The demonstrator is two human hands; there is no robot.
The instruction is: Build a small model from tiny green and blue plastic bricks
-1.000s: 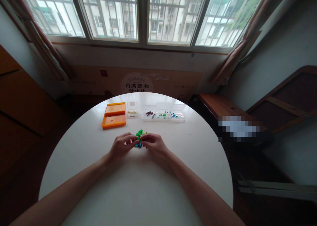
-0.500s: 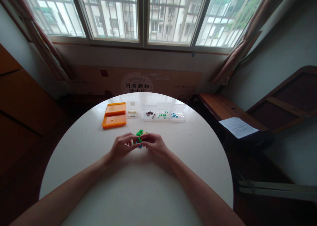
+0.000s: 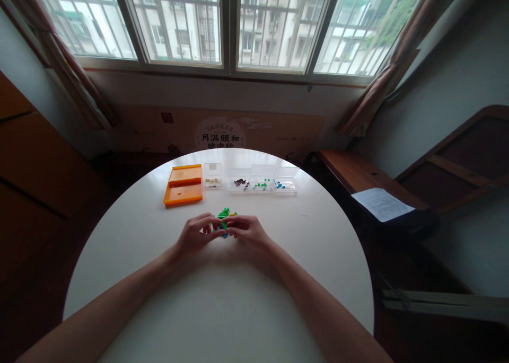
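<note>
A small model of green, blue and yellow building pieces [image 3: 223, 216] sits between my two hands at the middle of the round white table [image 3: 222, 299]. My left hand [image 3: 195, 233] grips its left side with thumb and fingers. My right hand [image 3: 248, 231] pinches its right side. Both hands rest low over the tabletop, and the fingers hide most of the model.
An orange tray with its lid [image 3: 183, 191] lies at the back left of the table. Clear boxes [image 3: 262, 184] with several small coloured parts stand beside it in a row. A wooden side table with a sheet of paper [image 3: 382, 204] is at the right.
My fingers have shifted a little around the model. Hands and arms stay in the same place.
</note>
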